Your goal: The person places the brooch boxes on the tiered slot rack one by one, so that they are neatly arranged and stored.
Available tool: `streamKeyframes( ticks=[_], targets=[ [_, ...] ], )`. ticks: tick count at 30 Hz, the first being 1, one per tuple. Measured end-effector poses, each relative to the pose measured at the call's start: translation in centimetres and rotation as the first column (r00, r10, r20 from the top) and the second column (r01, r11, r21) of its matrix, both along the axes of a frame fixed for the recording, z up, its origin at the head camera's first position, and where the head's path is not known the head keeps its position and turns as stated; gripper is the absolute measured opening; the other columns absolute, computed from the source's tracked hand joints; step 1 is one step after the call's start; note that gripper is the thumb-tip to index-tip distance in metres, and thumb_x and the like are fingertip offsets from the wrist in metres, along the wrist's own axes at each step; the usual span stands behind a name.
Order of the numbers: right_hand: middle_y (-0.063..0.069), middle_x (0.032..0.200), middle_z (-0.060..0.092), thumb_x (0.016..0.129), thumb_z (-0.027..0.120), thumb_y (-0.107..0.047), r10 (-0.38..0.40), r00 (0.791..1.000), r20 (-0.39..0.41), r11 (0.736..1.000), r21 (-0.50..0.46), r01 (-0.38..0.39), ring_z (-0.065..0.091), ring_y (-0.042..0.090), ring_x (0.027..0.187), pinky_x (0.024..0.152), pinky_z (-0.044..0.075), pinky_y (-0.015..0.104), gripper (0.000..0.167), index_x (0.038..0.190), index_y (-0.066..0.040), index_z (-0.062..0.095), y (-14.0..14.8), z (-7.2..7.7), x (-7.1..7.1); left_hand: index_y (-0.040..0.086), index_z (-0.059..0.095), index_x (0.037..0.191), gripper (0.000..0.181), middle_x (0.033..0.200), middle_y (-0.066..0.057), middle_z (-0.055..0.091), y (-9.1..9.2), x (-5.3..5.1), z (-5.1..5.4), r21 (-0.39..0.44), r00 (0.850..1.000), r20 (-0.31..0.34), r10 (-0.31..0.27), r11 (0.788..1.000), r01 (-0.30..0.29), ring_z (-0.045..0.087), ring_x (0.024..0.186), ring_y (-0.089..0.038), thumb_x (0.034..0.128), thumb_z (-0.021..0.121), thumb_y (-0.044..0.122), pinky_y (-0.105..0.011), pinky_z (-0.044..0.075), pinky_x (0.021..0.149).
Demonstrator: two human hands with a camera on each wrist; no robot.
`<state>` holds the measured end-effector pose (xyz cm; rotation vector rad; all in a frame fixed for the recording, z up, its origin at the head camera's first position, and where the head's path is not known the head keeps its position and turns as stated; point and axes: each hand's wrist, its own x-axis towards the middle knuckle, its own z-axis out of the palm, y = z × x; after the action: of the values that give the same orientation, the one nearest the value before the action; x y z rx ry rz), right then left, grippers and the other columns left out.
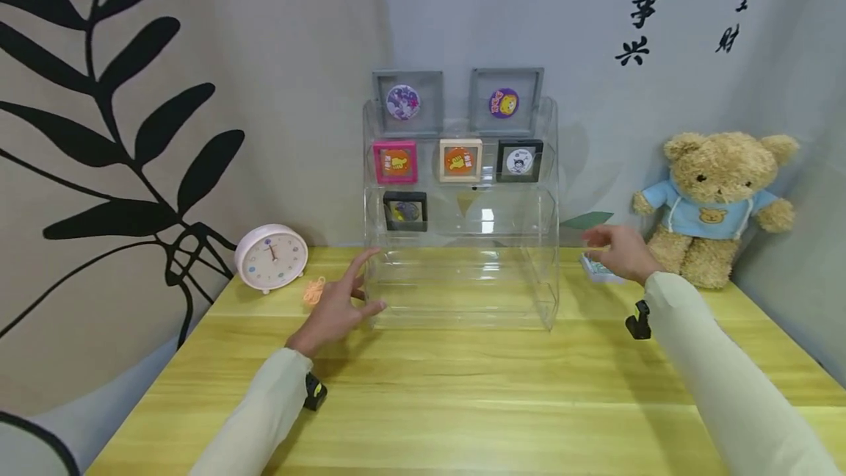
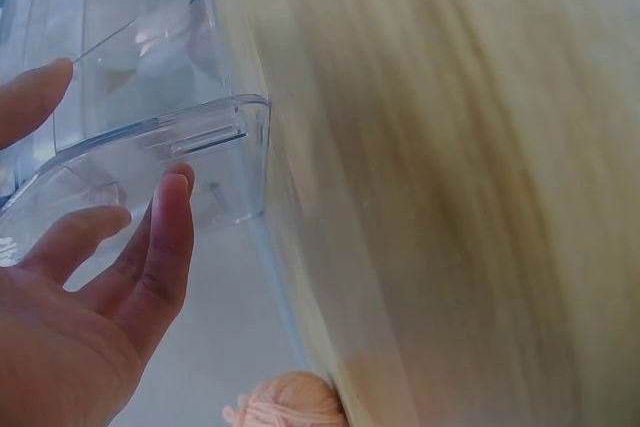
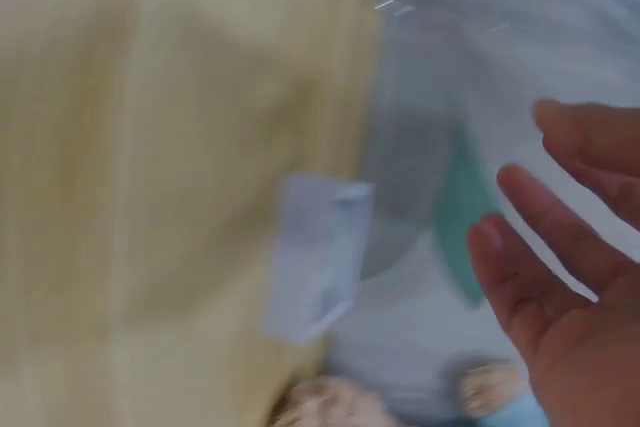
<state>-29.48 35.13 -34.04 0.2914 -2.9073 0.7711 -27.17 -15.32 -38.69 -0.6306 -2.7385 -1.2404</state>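
A clear tiered display rack (image 1: 463, 237) stands at the middle of the table. My left hand (image 1: 337, 311) is by its lower left side, fingers spread; in the left wrist view the rack's side edge (image 2: 160, 125) lies between thumb and fingers, and I cannot tell if they touch it. To the right, my right hand (image 1: 628, 252) hovers with loosely bent fingers over a small pale box (image 1: 601, 276), apart from it in the blurred right wrist view. Framed round badges sit on the rack's upper tiers: grey (image 1: 432, 123), pink (image 1: 395, 161), cream (image 1: 460, 161) and black (image 1: 405, 211) frames among them.
A pink round clock (image 1: 272, 257) and an orange yarn ball (image 1: 313, 291) are left of the rack. A teddy bear (image 1: 714, 204) in a blue hoodie sits at the back right against the wall. The wooden table (image 1: 476, 402) extends in front.
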Motion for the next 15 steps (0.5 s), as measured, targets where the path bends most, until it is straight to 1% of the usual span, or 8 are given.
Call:
streamKeyframes(
  ticks=[1, 3, 5, 7, 8, 10, 12, 15],
  targets=[
    [0.033, 0.136, 0.057, 0.097, 0.063, -0.011, 0.008, 0.999, 0.047, 1.0, 0.017, -0.008, 0.056, 0.051, 0.12, 0.093, 0.052, 0.061, 0.045, 0.139, 0.003, 0.055, 0.3, -0.6, -0.3, 0.044, 0.023, 0.155, 0.09, 0.159, -0.024, 0.037, 0.0, 0.0, 0.0, 0.002, 1.0, 0.003, -0.002, 1.0, 0.002, 0.07, 0.109, -0.04, 0.0877, 0.079, 0.023, -0.048, 0.06, 0.082],
    [0.037, 0.148, 0.042, 0.093, 0.067, -0.008, 0.005, 0.992, 0.126, 0.998, 0.065, -0.013, 0.043, 0.056, 0.132, 0.1, 0.045, 0.067, 0.061, 0.147, 0.004, 0.043, 1.0, -1.6, -0.8, 0.047, 0.022, 0.154, 0.09, 0.159, -0.024, 0.037, 0.1, 0.0, 0.0, 0.008, 1.0, 0.01, -0.009, 1.0, 0.009, 0.069, 0.11, -0.041, 0.0877, 0.078, 0.023, -0.045, 0.06, 0.079],
    [0.038, 0.154, 0.031, 0.089, 0.069, -0.002, -0.011, 0.983, 0.182, 0.994, 0.107, -0.009, 0.032, 0.06, 0.137, 0.104, 0.04, 0.069, 0.073, 0.152, 0.005, 0.034, 1.5, -2.2, -1.1, 0.05, 0.022, 0.153, 0.091, 0.16, -0.023, 0.037, 0.2, 0.0, 0.1, 0.01, 1.0, 0.016, -0.015, 1.0, 0.014, 0.069, 0.11, -0.04, 0.0881, 0.078, 0.022, -0.043, 0.06, 0.078],
    [0.04, 0.155, 0.025, 0.086, 0.07, 0.0, -0.043, 0.973, 0.228, 0.989, 0.15, 0.008, 0.023, 0.063, 0.138, 0.102, 0.039, 0.071, 0.081, 0.155, 0.003, 0.027, 2.1, -2.7, -1.5, 0.053, 0.021, 0.152, 0.091, 0.16, -0.021, 0.037, 0.3, 0.0, 0.1, 0.014, 1.0, 0.022, -0.016, 1.0, 0.015, 0.069, 0.11, -0.04, 0.0883, 0.078, 0.023, -0.041, 0.059, 0.078],
    [0.041, 0.154, 0.026, 0.086, 0.07, 0.0, -0.059, 0.97, 0.238, 0.984, 0.176, 0.017, 0.022, 0.065, 0.137, 0.1, 0.039, 0.071, 0.082, 0.155, 0.003, 0.026, 2.3, -2.9, -1.6, 0.053, 0.021, 0.152, 0.091, 0.161, -0.02, 0.036, 0.3, 0.0, 0.1, 0.018, 0.999, 0.027, -0.019, 1.0, 0.019, 0.069, 0.111, -0.04, 0.0887, 0.077, 0.023, -0.041, 0.059, 0.078],
    [0.041, 0.149, 0.034, 0.088, 0.067, -0.004, -0.086, 0.963, 0.254, 0.975, 0.222, 0.029, 0.026, 0.067, 0.132, 0.093, 0.04, 0.068, 0.08, 0.155, 0.002, 0.025, 2.7, -3.3, -1.7, 0.054, 0.02, 0.152, 0.091, 0.162, -0.019, 0.034, 0.3, 0.0, 0.1, 0.02, 0.999, 0.034, -0.019, 1.0, 0.018, 0.068, 0.112, -0.042, 0.0891, 0.077, 0.022, -0.042, 0.06, 0.078],
    [0.041, 0.14, 0.043, 0.089, 0.064, -0.008, -0.102, 0.958, 0.267, 0.965, 0.259, 0.031, 0.037, 0.064, 0.122, 0.088, 0.041, 0.064, 0.077, 0.154, 0.003, 0.025, 2.9, -3.7, -1.8, 0.054, 0.02, 0.152, 0.091, 0.162, -0.018, 0.034, 0.2, 0.0, 0.1, 0.021, 0.999, 0.038, -0.014, 1.0, 0.013, 0.067, 0.113, -0.043, 0.0891, 0.077, 0.022, -0.042, 0.06, 0.078],
    [0.042, 0.134, 0.045, 0.088, 0.063, -0.014, -0.12, 0.957, 0.265, 0.951, 0.306, 0.035, 0.044, 0.058, 0.109, 0.083, 0.042, 0.063, 0.074, 0.151, 0.006, 0.029, 3.0, -4.2, -1.7, 0.053, 0.02, 0.153, 0.091, 0.161, -0.019, 0.037, 0.0, 0.1, 0.3, 0.018, 0.999, 0.033, -0.005, 1.0, 0.004, 0.068, 0.111, -0.042, 0.0889, 0.077, 0.022, -0.041, 0.06, 0.077]
  ],
)
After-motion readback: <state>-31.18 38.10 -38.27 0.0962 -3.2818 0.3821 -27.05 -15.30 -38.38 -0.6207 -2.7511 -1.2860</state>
